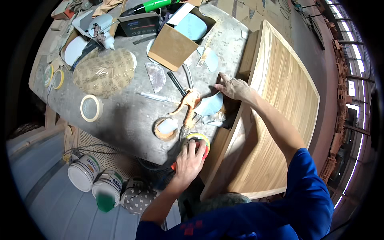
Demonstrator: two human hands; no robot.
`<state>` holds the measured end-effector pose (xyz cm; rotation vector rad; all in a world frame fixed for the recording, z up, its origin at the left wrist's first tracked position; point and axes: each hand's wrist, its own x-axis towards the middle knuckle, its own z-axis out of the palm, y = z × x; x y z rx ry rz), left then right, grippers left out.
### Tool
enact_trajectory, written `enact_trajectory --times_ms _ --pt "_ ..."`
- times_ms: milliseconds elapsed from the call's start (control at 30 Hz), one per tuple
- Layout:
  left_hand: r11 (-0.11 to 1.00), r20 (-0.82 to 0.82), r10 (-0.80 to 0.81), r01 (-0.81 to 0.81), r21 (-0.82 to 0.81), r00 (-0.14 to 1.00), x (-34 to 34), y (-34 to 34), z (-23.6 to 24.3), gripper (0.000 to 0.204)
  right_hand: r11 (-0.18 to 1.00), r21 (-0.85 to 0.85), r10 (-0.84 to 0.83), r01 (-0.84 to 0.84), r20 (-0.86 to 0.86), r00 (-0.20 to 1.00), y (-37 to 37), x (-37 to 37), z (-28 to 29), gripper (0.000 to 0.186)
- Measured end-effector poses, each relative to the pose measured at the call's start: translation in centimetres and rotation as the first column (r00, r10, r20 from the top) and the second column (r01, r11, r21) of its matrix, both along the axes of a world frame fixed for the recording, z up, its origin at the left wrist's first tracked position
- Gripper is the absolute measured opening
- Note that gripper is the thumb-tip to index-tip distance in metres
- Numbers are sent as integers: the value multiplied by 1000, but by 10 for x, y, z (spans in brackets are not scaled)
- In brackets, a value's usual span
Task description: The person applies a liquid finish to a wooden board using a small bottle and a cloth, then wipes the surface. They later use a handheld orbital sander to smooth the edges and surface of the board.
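Observation:
My left hand is closed over the top of a round sander with a yellow-green rim and red body, sitting at the near edge of the grey worktable. My right hand reaches forward with fingers spread, its fingertips on the tabletop beside a light blue sanding disc and holding nothing. An orange hand tool lies between the two hands. A large pale wooden panel lies under my right forearm.
A tape roll with a pale pad in it and another tape roll lie on the table, with a patterned cap and an open cardboard box behind. Two white buckets stand on the floor at left.

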<state>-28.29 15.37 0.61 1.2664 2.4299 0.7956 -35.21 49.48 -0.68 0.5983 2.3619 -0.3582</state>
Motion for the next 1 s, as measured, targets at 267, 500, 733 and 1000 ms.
enact_trajectory --times_ms 267,500,733,1000 --pt "994 -58 -106 106 -2 993 2 16 -9 46 968 -229 -76 99 108 991 -58 8 7 115" --pt "961 -276 274 -250 119 921 -71 88 -34 43 576 -771 -645 272 -223 731 -78 -74 31 78" --pt "941 168 287 -310 133 943 -87 77 3 65 987 63 157 -146 -254 954 -13 -32 17 25" --pt "925 974 44 -377 44 222 -88 -9 48 54 752 266 566 -603 210 798 -24 23 -7 16"
